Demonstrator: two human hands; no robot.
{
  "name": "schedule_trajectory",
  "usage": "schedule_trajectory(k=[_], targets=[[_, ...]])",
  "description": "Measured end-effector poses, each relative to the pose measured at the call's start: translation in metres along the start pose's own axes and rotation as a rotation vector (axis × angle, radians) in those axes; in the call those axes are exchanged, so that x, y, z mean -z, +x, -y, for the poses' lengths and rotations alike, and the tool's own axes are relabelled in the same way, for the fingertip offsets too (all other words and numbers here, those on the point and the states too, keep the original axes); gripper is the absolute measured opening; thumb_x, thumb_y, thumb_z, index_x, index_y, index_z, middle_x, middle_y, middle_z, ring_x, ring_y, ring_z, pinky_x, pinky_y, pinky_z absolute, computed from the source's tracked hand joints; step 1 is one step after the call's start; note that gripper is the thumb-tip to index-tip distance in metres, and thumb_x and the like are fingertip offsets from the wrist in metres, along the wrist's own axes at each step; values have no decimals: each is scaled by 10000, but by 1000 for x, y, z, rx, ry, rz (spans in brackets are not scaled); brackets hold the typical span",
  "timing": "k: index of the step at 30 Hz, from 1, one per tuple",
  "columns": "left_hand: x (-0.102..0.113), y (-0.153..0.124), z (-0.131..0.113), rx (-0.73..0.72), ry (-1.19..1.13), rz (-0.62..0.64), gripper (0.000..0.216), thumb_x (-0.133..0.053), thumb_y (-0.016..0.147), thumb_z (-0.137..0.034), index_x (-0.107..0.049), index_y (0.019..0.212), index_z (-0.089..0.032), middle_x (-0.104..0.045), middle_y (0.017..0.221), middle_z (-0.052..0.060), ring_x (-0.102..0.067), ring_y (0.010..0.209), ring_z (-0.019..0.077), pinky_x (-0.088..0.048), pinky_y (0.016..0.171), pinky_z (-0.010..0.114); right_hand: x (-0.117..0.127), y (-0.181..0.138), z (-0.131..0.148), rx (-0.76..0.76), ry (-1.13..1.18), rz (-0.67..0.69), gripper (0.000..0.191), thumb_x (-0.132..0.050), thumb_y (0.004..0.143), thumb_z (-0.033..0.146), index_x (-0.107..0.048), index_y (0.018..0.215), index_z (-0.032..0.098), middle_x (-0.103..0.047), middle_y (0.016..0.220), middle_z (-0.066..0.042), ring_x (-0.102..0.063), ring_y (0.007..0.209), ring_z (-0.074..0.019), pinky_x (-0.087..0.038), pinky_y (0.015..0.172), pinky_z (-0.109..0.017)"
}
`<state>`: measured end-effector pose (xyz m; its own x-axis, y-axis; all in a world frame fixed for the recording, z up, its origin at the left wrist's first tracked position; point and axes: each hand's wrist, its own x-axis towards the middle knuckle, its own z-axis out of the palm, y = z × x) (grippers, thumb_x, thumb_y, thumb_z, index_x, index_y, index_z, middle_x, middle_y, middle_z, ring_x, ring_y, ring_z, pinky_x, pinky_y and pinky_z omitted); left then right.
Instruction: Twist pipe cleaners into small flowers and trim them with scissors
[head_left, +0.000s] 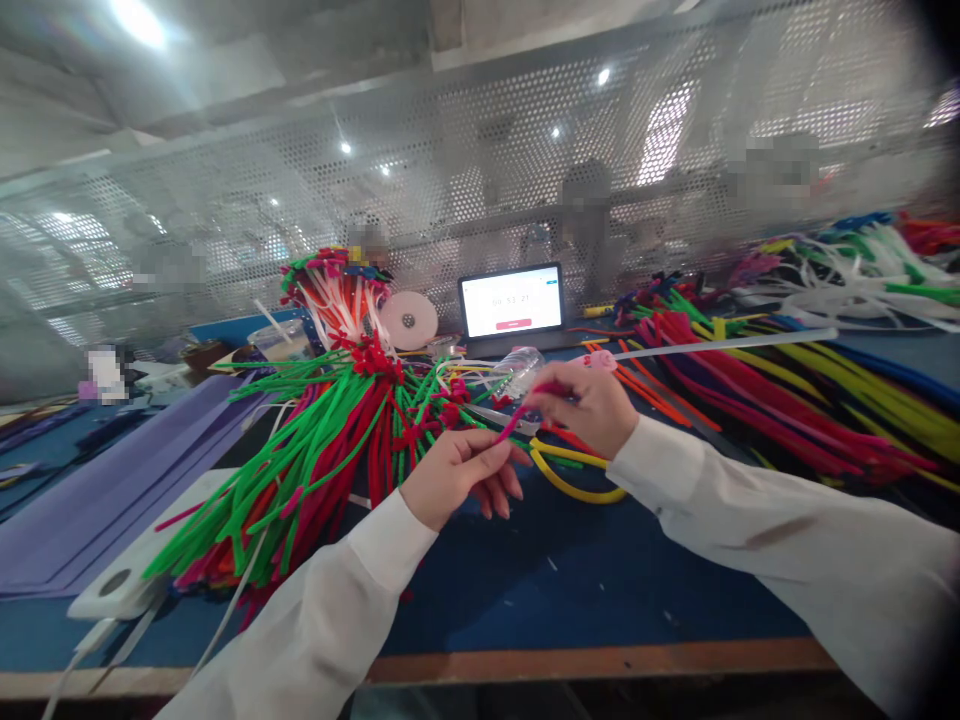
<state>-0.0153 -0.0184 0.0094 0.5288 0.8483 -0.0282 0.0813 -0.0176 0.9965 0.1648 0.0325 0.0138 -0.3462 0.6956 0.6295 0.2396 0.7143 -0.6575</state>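
My left hand and my right hand both pinch one short pink fuzzy stick, which runs slantwise between them above the blue table. The left hand grips its lower end, the right hand its upper end. A yellow fuzzy stick, bent into a loop, lies on the table just under my hands. To the left lies a big bundle of green, red and pink fuzzy sticks, tied with red twists. Both sleeves are white.
A large heap of red, yellow and blue fuzzy sticks covers the right side. A tablet stands at the back by a tape roll and a clear plastic bottle. Purple sheets lie left. Behind a perforated metal screen other people sit.
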Motion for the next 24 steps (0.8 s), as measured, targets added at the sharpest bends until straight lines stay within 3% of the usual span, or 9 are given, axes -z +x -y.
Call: schedule_trajectory(k=[2, 4, 5, 7, 9, 11, 15, 19, 24], targets=[[-5, -3, -4, -7, -86, 76, 347, -457, 756, -414, -564, 894, -114, -584, 665, 57, -580, 536, 123, -434, 457, 204, 2, 6, -3, -179, 293, -231, 218, -537, 720, 384, -479, 683, 178, -429, 495, 46, -393, 437, -69, -333, 444, -207], [-7, -4, -6, 11, -132, 158, 417, -416, 761, -463, -562, 920, -106, -596, 714, 87, -592, 617, 148, -456, 520, 231, 3, 10, -8, -308, 553, -280, 261, -571, 680, 408, -442, 652, 182, -383, 485, 65, -344, 415, -50, -295, 413, -192], [-7, -4, -5, 28, -147, 180, 468, -375, 764, -498, -563, 924, -100, -600, 733, 102, -592, 633, 154, -455, 520, 231, 3, 10, -10, -365, 635, -209, 280, -588, 662, 411, -434, 634, 179, -357, 464, 76, -314, 395, -41, -266, 395, -186], [-6, -1, -2, 49, -162, 150, 550, -298, 765, -550, -570, 917, -96, -605, 750, 112, -584, 597, 143, -431, 454, 204, 0, 9, -13, -448, 689, 70, 297, -614, 640, 396, -437, 598, 161, -342, 429, 85, -280, 367, -25, -214, 374, -177], [-5, 3, 4, 42, -134, 64, 512, -355, 750, -538, -582, 879, -98, -609, 714, 89, -553, 493, 102, -371, 369, 164, -5, 4, -12, -458, 628, 355, 286, -620, 644, 368, -464, 582, 137, -379, 419, 77, -296, 361, -17, -199, 371, -172], [-6, 6, 9, 28, -87, -10, 400, -480, 720, -464, -592, 816, -92, -592, 606, 43, -481, 377, 53, -301, 312, 136, -11, -1, -8, -418, 543, 498, 266, -616, 652, 353, -495, 605, 120, -435, 441, 62, -343, 373, -20, -229, 377, -166], [-13, 7, 16, 27, -82, -96, 298, -579, 676, -369, -593, 748, -80, -539, 492, -2, -450, 329, 41, -299, 294, 133, -21, -6, 1, -409, 503, 437, 277, -605, 656, 377, -509, 650, 118, -481, 465, 52, -394, 378, -32, -271, 377, -163], [-15, 6, 16, -26, -109, -171, 266, -583, 679, -343, -590, 715, -79, -564, 520, 16, -514, 376, 71, -384, 330, 153, -23, -8, 3, -565, 666, 341, 345, -451, 761, 444, -514, 659, 121, -447, 395, 49, -388, 350, -41, -251, 369, -167], [-16, 5, 15, -39, -42, -149, 262, -592, 670, -334, -603, 713, -76, -557, 482, 15, -518, 364, 84, -408, 327, 166, -23, -11, 0, -696, 856, 414, 229, -499, 746, 333, -486, 632, 136, -445, 401, 51, -386, 357, -47, -268, 393, -177]])
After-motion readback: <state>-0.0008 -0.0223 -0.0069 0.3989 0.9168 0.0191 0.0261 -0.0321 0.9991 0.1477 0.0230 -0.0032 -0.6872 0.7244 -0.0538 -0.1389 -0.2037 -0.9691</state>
